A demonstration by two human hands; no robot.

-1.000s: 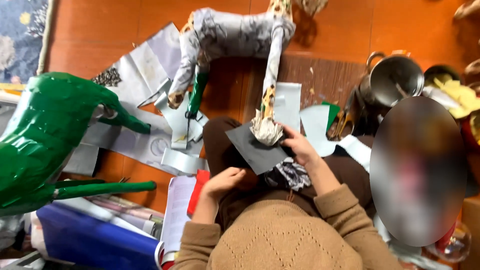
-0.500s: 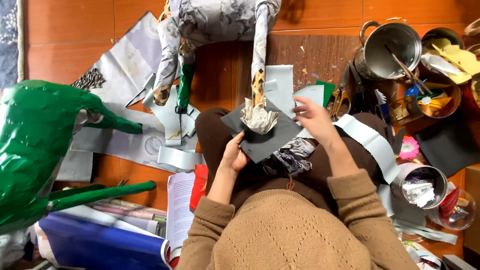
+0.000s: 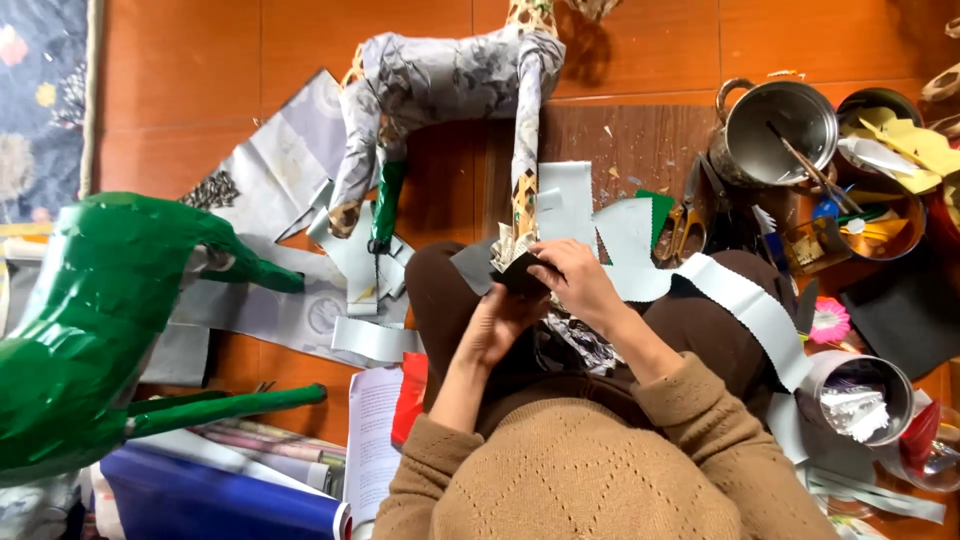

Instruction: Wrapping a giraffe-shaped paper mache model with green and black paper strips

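- While the papier-mâché giraffe (image 3: 450, 80) stands on the wooden floor (image 3: 250, 60), both hands work at the foot of its near leg (image 3: 524, 180), over the person's lap.
- Right hand (image 3: 580, 285): fingers curled, pinching a dark grey paper piece (image 3: 520, 275) against the frayed paper foot (image 3: 507, 250).
- Left hand (image 3: 497, 325): fingers bent, holding the same grey piece from below; the two hands touch.
- Step in hand, as I read it: wrapping or shaping the grey piece around the hoof end of the leg.
- Next move would call for keeping the leg steady and folding the paper snug around the frayed end; can't tell if glue is on it.
- Nearby: scissors (image 3: 685, 215) and metal pot (image 3: 780, 125) to the right, pale paper strips (image 3: 740, 300) across the knee, green paper animal (image 3: 90, 330) to the left.
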